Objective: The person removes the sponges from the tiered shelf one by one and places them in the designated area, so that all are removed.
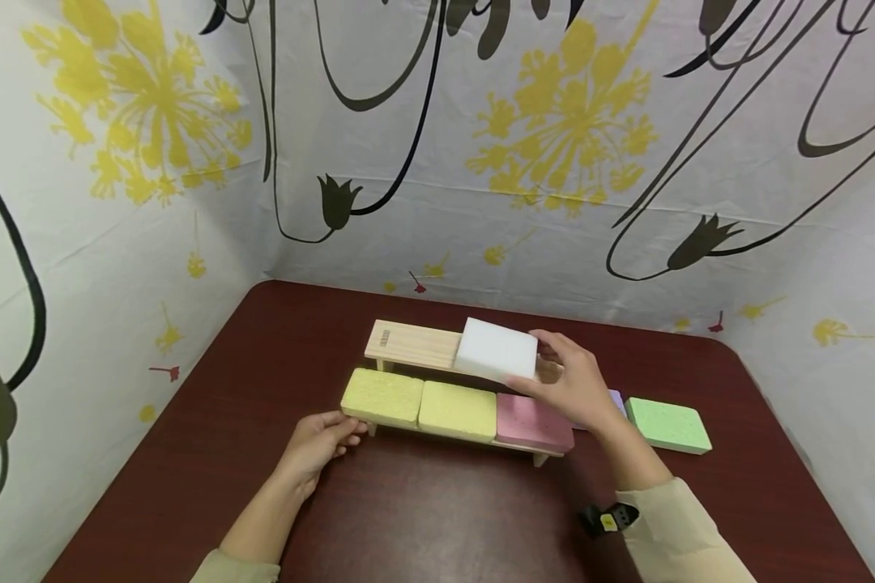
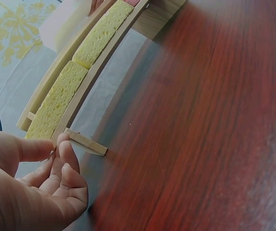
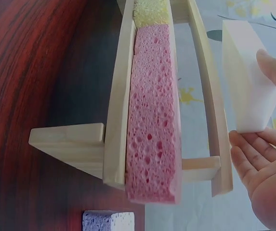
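Note:
A two-step wooden rack (image 1: 423,344) stands on the table. Along its lower step lie two yellow sponges (image 1: 383,395) and a pink sponge (image 1: 532,421), side by side. My left hand (image 1: 321,445) pinches the left end of the lower step between thumb and fingers, close to a wooden leg (image 2: 87,140). My right hand (image 1: 572,380) holds a white sponge block (image 1: 497,348) by its right side, over the right part of the upper step. In the right wrist view the block (image 3: 248,77) is tilted beside the upper rail (image 3: 210,91), thumb on one face and fingers beneath.
To the right of the rack, a green sponge (image 1: 668,425) lies flat on the dark red table (image 1: 437,518). A purple sponge (image 3: 99,221) sits beside it, mostly hidden by the right hand in the head view. A patterned white cloth (image 1: 423,146) hangs behind and at both sides.

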The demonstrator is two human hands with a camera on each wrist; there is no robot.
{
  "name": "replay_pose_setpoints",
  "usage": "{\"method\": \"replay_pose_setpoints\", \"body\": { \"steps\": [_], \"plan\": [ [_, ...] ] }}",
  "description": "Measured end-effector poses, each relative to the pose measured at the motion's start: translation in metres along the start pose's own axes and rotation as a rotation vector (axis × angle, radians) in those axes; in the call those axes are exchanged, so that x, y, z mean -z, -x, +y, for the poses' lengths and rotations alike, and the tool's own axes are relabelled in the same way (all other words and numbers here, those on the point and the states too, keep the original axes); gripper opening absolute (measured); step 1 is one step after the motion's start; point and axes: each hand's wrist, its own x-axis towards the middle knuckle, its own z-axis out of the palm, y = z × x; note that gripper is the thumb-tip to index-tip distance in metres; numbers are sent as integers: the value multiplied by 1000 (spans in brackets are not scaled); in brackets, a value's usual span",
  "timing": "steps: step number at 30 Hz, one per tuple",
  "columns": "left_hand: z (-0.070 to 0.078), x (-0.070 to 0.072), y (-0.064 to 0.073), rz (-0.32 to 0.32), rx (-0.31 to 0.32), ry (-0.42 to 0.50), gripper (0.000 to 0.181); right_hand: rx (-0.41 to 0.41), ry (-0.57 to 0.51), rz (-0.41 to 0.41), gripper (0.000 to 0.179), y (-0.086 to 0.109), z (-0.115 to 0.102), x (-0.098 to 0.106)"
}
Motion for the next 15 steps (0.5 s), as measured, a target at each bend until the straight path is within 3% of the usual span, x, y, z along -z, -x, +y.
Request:
{"method": "replay_pose_setpoints", "body": {
  "steps": [15],
  "plan": [
    [1, -1, 0, 2, 6, 11, 22, 5, -5, 13, 69, 13, 10, 16]
  ]
}}
